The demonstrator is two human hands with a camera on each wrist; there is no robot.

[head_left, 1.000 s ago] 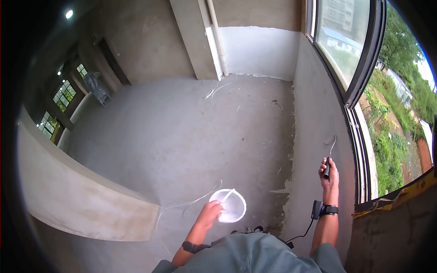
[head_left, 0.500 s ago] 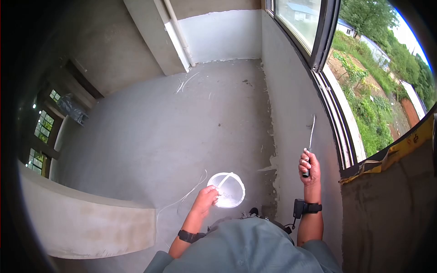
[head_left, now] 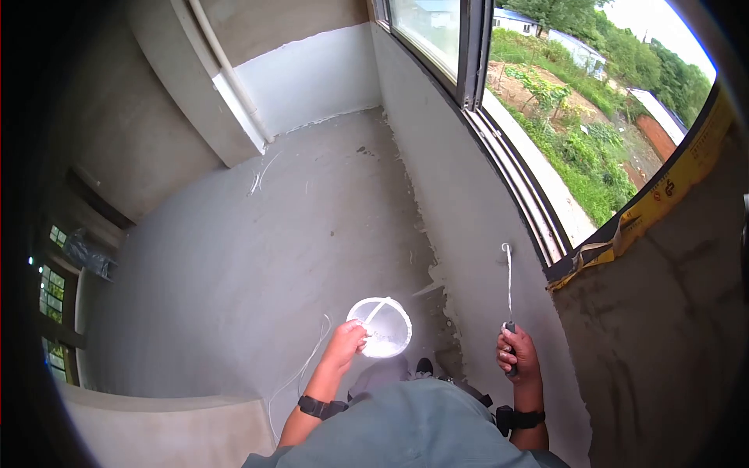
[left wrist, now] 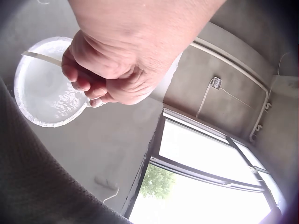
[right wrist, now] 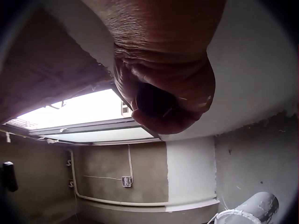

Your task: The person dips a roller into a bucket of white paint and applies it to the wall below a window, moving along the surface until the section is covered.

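Note:
My left hand (head_left: 349,337) grips the near rim of a white bucket (head_left: 408,321) that holds white paint, with a pale stick (head_left: 375,311) leaning inside it. In the left wrist view the fingers (left wrist: 79,84) curl over the bucket (left wrist: 17,88) rim beside the stick (left wrist: 39,57). My right hand (head_left: 511,352) is clenched round the dark handle of a roller tool, held against the grey wall under the window. Its thin metal shaft (head_left: 509,285) points up the wall. The right wrist view shows the closed fist (right wrist: 159,102) and a pale roller (right wrist: 254,207) at the lower right.
A dark-framed window (head_left: 476,86) runs along the right wall, with yellow tape (head_left: 663,195) at its edge. Thin white cords (head_left: 308,363) lie on the concrete floor by the bucket. A low concrete wall (head_left: 172,425) stands at the lower left, and a pipe (head_left: 226,70) runs up the far corner.
My right hand has come down the wall and closer to my body with the roller tool. The view has swung toward the window. The left hand stays on the bucket rim.

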